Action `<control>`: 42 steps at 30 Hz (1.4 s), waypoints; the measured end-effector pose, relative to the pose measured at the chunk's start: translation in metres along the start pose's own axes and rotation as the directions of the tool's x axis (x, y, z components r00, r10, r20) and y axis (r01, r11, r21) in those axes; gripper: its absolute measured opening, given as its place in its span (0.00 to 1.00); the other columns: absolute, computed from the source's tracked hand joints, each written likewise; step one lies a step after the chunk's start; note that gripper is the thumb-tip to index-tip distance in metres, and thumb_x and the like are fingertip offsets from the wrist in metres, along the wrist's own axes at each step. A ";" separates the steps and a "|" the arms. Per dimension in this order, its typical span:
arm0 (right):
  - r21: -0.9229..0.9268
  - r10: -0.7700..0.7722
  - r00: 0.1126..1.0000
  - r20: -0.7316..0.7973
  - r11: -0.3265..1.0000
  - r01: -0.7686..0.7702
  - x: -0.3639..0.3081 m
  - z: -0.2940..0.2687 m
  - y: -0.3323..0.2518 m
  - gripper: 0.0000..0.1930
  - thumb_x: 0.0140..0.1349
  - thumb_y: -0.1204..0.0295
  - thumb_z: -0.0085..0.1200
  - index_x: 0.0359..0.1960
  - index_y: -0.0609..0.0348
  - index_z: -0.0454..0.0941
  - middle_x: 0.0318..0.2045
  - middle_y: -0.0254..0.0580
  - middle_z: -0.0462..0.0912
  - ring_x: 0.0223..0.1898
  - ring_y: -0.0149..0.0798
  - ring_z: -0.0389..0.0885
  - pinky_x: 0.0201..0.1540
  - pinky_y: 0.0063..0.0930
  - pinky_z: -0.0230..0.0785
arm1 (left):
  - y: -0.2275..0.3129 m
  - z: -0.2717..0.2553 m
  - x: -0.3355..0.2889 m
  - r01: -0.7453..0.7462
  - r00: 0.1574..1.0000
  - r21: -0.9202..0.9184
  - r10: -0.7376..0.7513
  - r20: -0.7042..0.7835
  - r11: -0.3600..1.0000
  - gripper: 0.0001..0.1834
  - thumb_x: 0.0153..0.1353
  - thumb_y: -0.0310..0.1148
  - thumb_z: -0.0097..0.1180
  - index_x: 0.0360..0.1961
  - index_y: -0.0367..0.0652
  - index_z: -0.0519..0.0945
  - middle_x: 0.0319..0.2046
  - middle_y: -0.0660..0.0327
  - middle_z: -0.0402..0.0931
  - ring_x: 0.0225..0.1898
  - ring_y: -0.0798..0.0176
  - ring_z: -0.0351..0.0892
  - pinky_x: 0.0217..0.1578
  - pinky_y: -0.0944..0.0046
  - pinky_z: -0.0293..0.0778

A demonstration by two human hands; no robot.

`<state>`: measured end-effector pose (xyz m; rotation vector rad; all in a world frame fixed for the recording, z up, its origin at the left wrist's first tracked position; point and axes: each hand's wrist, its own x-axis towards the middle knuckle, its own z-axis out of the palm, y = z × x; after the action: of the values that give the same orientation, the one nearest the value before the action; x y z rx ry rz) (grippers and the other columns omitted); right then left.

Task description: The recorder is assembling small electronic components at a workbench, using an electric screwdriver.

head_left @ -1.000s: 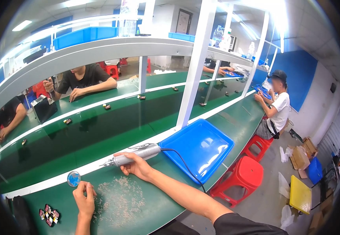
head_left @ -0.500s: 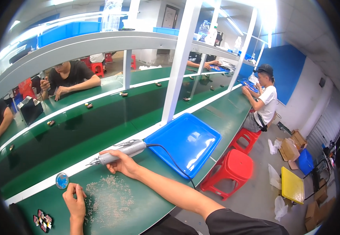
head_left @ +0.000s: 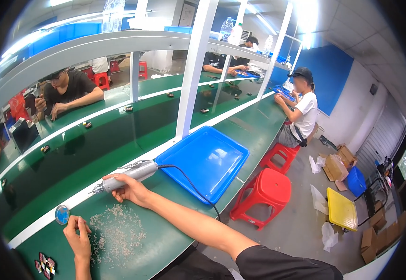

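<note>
My right hand (head_left: 131,190) is wrapped round a silver-grey electric screwdriver (head_left: 135,173), its bit end pointing left. A black cord runs from the tool's back end. My left hand (head_left: 78,237) is closed with its fingers curled together; whatever they may hold cannot be made out. Just beyond its fingertips sits a small round dish (head_left: 62,214) with blue inside. Many tiny screw-like metal pieces (head_left: 117,233) lie scattered on the green bench (head_left: 165,228) between my hands. At the near left lies a cluster of small dark parts (head_left: 45,266) with pink and white bits.
A blue tray (head_left: 203,163) lies right of the screwdriver, by a white post (head_left: 193,74). Beyond a white rail, small assemblies (head_left: 87,125) sit along a dark green belt. Red stools (head_left: 270,191) stand right of the bench. A co-worker (head_left: 303,109) sits farther along; others sit opposite.
The whole view has shifted, so the bench and hands appear farther left and slightly higher. My right hand keeps its hold on the screwdriver; my left hand stays curled near the dish.
</note>
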<state>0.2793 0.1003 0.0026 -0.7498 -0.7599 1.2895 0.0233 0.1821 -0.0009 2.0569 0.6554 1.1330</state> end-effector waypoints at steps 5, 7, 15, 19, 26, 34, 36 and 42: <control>-0.003 -0.001 1.000 -0.007 1.000 0.001 0.000 0.001 0.000 0.26 0.69 0.50 0.46 0.58 0.56 0.74 0.25 0.36 0.76 0.23 0.28 0.74 0.28 0.21 0.69 | 0.000 0.000 0.000 -0.005 1.000 -0.003 0.005 -0.004 1.000 0.14 0.71 0.26 0.46 0.24 0.35 0.69 0.15 0.62 0.68 0.15 0.71 0.68 0.19 0.69 0.61; -0.007 0.006 1.000 -0.004 1.000 -0.006 0.000 0.001 -0.001 0.26 0.69 0.50 0.46 0.58 0.56 0.74 0.25 0.36 0.76 0.23 0.28 0.74 0.28 0.21 0.69 | -0.001 0.000 -0.001 -0.007 1.000 -0.003 0.007 -0.007 1.000 0.14 0.71 0.26 0.46 0.24 0.35 0.69 0.15 0.62 0.68 0.15 0.72 0.68 0.18 0.69 0.61; -0.025 -0.005 1.000 0.004 1.000 0.005 -0.001 0.000 -0.002 0.27 0.68 0.49 0.46 0.59 0.56 0.73 0.28 0.37 0.77 0.25 0.29 0.74 0.30 0.22 0.68 | -0.004 -0.001 0.001 -0.002 1.000 0.019 0.002 -0.008 1.000 0.14 0.71 0.26 0.46 0.25 0.35 0.70 0.15 0.63 0.68 0.15 0.72 0.68 0.18 0.69 0.61; -0.020 -0.010 1.000 0.003 1.000 0.010 -0.003 0.001 -0.002 0.27 0.68 0.49 0.46 0.59 0.57 0.73 0.29 0.37 0.77 0.25 0.29 0.74 0.29 0.22 0.68 | -0.005 -0.001 0.001 -0.003 1.000 0.005 0.003 -0.015 1.000 0.14 0.71 0.27 0.47 0.25 0.35 0.70 0.15 0.63 0.67 0.15 0.72 0.68 0.18 0.69 0.60; -0.022 -0.010 1.000 0.004 1.000 0.010 -0.005 -0.003 -0.001 0.28 0.68 0.49 0.46 0.59 0.57 0.72 0.29 0.36 0.77 0.25 0.28 0.73 0.30 0.21 0.68 | -0.004 0.000 0.000 -0.015 1.000 0.019 0.016 -0.009 1.000 0.14 0.71 0.27 0.46 0.25 0.35 0.70 0.15 0.63 0.67 0.15 0.72 0.68 0.18 0.69 0.60; -0.019 -0.012 1.000 0.008 1.000 0.012 -0.007 0.000 -0.002 0.28 0.68 0.49 0.46 0.59 0.57 0.72 0.30 0.37 0.77 0.26 0.28 0.74 0.30 0.21 0.68 | -0.003 0.001 -0.001 -0.001 1.000 0.011 0.001 -0.006 1.000 0.14 0.71 0.27 0.46 0.25 0.35 0.70 0.15 0.63 0.67 0.15 0.72 0.67 0.18 0.69 0.60; -0.030 -0.019 1.000 0.011 0.999 0.020 -0.007 0.000 -0.003 0.28 0.68 0.49 0.46 0.59 0.57 0.72 0.30 0.37 0.77 0.26 0.28 0.74 0.30 0.21 0.68 | -0.003 0.001 -0.001 0.007 1.000 0.011 -0.007 -0.004 1.000 0.14 0.71 0.27 0.46 0.24 0.35 0.70 0.15 0.63 0.67 0.15 0.72 0.67 0.18 0.69 0.60; -0.033 -0.012 1.000 0.018 0.999 0.012 -0.005 -0.001 -0.002 0.28 0.67 0.49 0.47 0.60 0.57 0.72 0.33 0.37 0.77 0.27 0.28 0.74 0.30 0.22 0.68 | -0.002 0.000 0.001 -0.023 1.000 0.027 0.024 -0.009 0.999 0.15 0.71 0.26 0.46 0.24 0.35 0.69 0.15 0.63 0.67 0.15 0.72 0.67 0.18 0.68 0.60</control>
<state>0.2803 0.0947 0.0034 -0.7600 -0.8006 1.2771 0.0238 0.1836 -0.0020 2.0885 0.6560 1.1536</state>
